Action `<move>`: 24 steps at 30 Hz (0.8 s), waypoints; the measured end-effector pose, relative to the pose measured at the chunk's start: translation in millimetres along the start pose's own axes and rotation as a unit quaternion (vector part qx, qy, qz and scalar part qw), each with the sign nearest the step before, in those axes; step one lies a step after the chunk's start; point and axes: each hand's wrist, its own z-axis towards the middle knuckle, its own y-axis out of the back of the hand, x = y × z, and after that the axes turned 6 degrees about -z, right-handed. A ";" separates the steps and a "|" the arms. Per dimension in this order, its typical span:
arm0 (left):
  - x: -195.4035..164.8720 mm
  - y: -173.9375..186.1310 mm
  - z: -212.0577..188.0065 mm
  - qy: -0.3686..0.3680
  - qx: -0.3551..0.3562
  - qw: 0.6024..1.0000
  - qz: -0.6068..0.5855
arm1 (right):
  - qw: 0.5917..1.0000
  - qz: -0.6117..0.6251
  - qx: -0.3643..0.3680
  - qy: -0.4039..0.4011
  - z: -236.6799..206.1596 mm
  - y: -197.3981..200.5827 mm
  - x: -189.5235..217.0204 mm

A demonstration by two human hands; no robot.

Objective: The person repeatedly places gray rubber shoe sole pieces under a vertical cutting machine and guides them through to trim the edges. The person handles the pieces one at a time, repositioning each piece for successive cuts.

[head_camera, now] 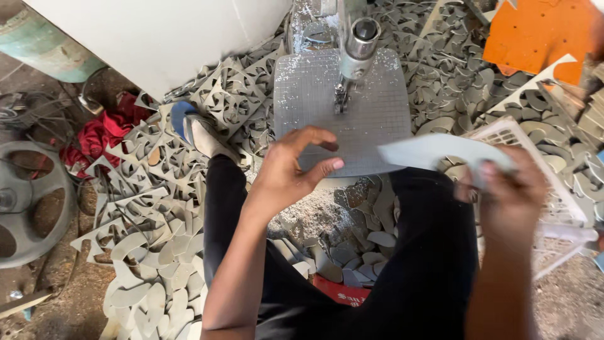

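Right hand (513, 186), right of centre: a pale curved cut-out piece (434, 150) is pinched between fingers and thumb, its free end stretched left over the edge of the grey saw table (371, 119). Left hand (292, 167), centre frame: nothing held, fingers half-curled, thumb spread, hovering above the table's front edge. Blade guide (357, 47) is seen at upper centre. White plastic basket (553, 208) sits at the right; grey offcuts (157, 189) are scattered left.
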 end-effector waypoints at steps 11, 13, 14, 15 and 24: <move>20.7 -1.5 -27.4 0.048 0.429 0.895 -0.110 | 0.796 -0.593 -0.126 -0.007 -66.4 178.5 -22.0; 39.9 -58.9 -31.8 0.051 0.522 0.846 -0.096 | 0.832 -0.544 -0.104 0.032 -34.6 126.1 -29.6; 49.5 -84.7 -36.8 0.066 0.557 0.825 -0.072 | 0.880 -0.469 -0.067 0.040 -14.5 91.7 -33.5; 58.2 -109.0 -44.8 0.096 0.570 0.816 -0.016 | 0.920 -0.386 -0.039 0.057 8.5 52.1 -42.2; 106.1 -167.9 -103.2 0.281 0.412 0.816 0.292 | 0.894 -0.438 0.085 0.039 82.9 -108.1 -75.3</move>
